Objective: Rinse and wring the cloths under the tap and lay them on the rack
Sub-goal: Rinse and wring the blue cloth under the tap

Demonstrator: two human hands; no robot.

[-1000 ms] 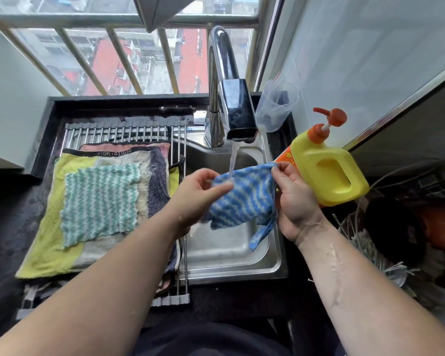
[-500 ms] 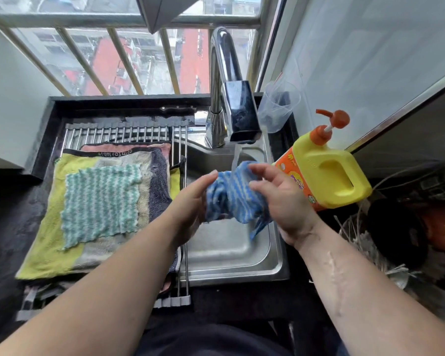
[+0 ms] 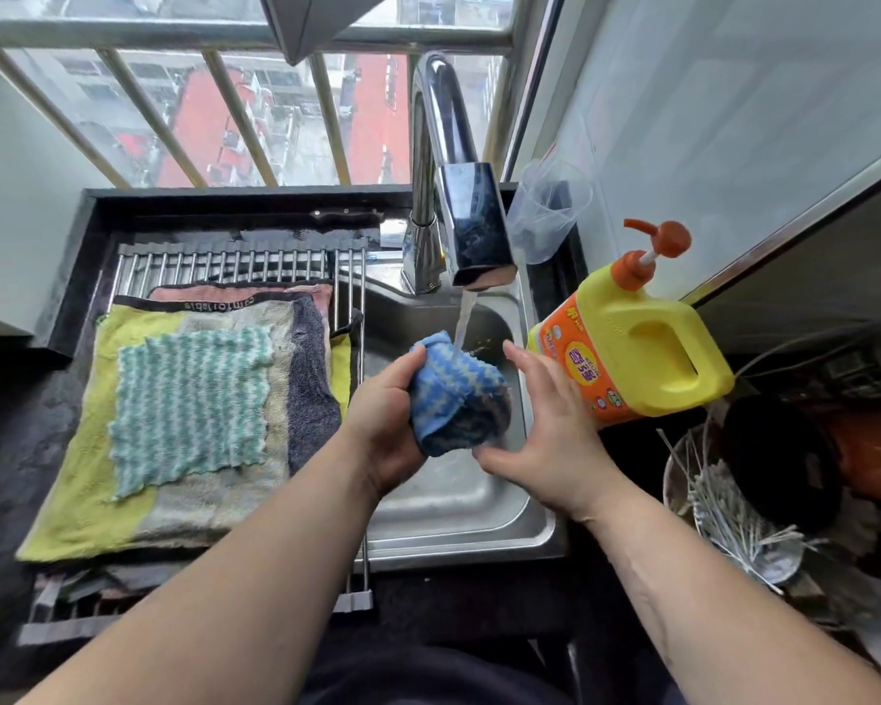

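Rinsing: left hand clutches the cloth under the tap; right hand rests beside it, fingers loose. Wringing probably needs both hands gripping.

A home kitchen: a steel sink with a chrome tap behind it, a drying rack to its left, and a yellow pump bottle, probably dish soap, to its right.

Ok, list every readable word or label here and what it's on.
"comfortable": seen upside down, on the dark hem of the towel on the rack.
Orange label of the yellow bottle: printed characters, too blurred to read.
Nothing else legible.
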